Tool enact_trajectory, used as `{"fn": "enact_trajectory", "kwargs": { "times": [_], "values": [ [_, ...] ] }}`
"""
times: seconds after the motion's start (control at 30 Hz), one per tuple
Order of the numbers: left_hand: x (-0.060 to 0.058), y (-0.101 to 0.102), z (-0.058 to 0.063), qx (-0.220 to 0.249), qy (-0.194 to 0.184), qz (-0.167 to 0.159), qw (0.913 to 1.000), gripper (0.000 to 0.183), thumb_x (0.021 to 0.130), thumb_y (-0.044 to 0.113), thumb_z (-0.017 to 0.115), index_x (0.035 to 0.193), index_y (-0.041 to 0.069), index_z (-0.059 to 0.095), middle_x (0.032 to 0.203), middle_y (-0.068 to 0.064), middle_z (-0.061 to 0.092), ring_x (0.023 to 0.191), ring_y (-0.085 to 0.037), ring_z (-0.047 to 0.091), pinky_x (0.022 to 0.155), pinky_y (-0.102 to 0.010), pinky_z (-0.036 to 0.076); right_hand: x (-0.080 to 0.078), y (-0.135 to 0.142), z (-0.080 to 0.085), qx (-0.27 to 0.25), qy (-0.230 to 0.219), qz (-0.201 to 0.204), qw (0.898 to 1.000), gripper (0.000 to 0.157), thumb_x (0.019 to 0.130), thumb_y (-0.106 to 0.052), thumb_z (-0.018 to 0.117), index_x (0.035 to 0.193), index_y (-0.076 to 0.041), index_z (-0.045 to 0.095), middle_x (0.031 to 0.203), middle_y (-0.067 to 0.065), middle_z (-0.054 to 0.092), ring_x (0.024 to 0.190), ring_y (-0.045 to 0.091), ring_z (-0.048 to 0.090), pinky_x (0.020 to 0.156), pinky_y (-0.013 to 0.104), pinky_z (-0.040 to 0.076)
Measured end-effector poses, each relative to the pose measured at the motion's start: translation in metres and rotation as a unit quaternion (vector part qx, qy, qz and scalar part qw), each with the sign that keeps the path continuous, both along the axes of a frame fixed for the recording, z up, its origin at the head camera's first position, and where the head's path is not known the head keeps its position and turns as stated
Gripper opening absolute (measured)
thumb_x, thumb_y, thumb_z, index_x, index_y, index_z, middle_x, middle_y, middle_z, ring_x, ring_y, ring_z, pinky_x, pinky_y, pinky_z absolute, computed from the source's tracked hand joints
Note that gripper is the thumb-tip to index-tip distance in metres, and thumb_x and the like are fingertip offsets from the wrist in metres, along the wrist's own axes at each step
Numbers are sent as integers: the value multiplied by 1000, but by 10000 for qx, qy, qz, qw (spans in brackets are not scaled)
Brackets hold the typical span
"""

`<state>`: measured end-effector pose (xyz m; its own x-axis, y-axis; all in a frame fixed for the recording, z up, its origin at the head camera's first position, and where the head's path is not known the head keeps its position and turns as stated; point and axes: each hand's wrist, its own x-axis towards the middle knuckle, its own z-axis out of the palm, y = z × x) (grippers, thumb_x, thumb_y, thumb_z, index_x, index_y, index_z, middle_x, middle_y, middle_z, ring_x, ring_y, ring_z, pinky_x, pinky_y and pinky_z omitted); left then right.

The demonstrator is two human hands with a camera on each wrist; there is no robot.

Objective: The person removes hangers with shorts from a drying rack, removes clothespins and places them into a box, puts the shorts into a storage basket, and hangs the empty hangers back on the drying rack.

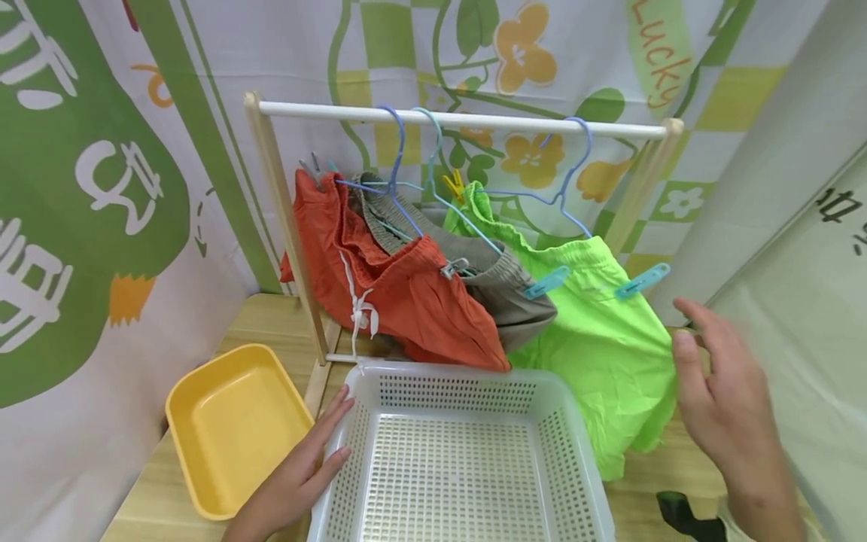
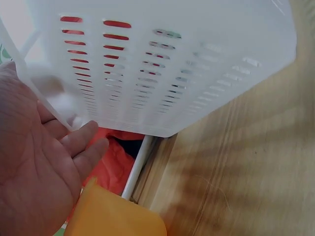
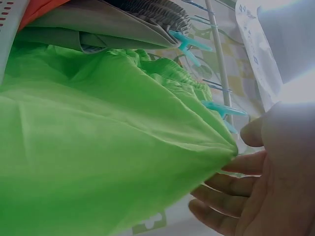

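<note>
Bright green shorts hang at the right of a small rack, on a blue hanger with a turquoise clothespin at the waistband. Beside their right edge is my right hand, fingers apart and holding nothing; in the right wrist view the fingers are close to the cloth, and contact is unclear. My left hand rests at the left rim of a white perforated basket. Its fingers lie fairly straight against the rim in the left wrist view.
Red shorts with a white drawstring and grey shorts hang left of the green pair. A yellow tray stands left of the basket on the wooden table. Patterned curtains enclose the back and sides.
</note>
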<state>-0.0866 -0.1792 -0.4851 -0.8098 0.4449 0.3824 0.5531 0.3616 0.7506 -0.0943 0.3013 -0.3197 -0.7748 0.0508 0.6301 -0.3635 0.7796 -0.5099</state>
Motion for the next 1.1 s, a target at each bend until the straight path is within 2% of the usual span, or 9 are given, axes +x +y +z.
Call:
{"fn": "enact_trajectory", "kwargs": {
  "times": [0.1,0.2,0.27,0.37,0.43,0.5,0.77,0.93,1.1],
  "values": [
    [1,1,-1,44,-59,0,10000,64,103,0,57,161,1,28,168,-22,16,154,-25,15,118,-17,11,-2,0,-4,33,-454,77,9989,43,111,-13,42,153,-5,47,148,23,50,129,44,47,106,16,26],
    [1,1,-2,116,-283,-2,9995,64,105,2,56,161,2,26,169,-20,14,155,-23,13,118,-17,10,-6,-2,-5,38,-560,148,9983,43,112,-14,41,154,-6,47,148,23,50,133,45,46,102,12,26],
    [1,1,-3,172,-393,-10,9991,64,105,2,55,162,2,26,169,-19,13,155,-22,11,117,-17,10,-7,-4,-6,67,-501,132,9986,42,112,-14,42,153,-6,49,146,22,53,130,36,50,99,11,29],
    [1,2,-4,284,-336,-43,9990,64,104,0,56,161,1,27,169,-20,13,155,-23,12,117,-17,11,-10,-5,-7,98,-387,115,9991,40,111,-13,45,150,-6,53,142,22,57,130,16,50,98,11,29],
    [1,3,-4,336,-280,-59,9990,64,104,-1,56,161,1,27,168,-21,14,155,-24,13,117,-17,12,-11,-6,-8,96,-345,67,9993,38,110,-13,47,146,-5,57,138,22,60,127,1,47,99,11,30],
    [2,3,-3,385,-272,-56,9989,64,104,-1,56,161,2,27,168,-21,14,154,-23,13,117,-17,12,-11,-6,-9,76,-357,64,9993,36,110,-14,48,143,-4,60,135,23,62,126,-8,43,100,9,28],
    [3,4,-2,544,-610,-40,9966,64,106,2,55,162,3,25,170,-17,11,154,-20,11,116,-18,13,-13,-7,-11,43,-479,62,9988,36,111,-15,45,140,-1,61,129,26,64,121,-9,45,95,8,30],
    [2,4,-5,681,-712,-102,9951,64,106,1,53,162,2,23,170,-18,8,155,-20,9,116,-19,12,-14,-10,-11,-49,-255,-12,9997,33,110,-11,45,136,2,61,108,23,67,96,-5,51,81,12,36],
    [2,4,-5,765,-793,-111,9938,65,106,0,54,163,3,22,170,-17,8,154,-19,9,116,-20,12,-16,-14,-11,-136,-77,-123,9998,30,109,-10,45,131,4,62,105,24,67,91,-7,49,75,16,36]
  ]
}}
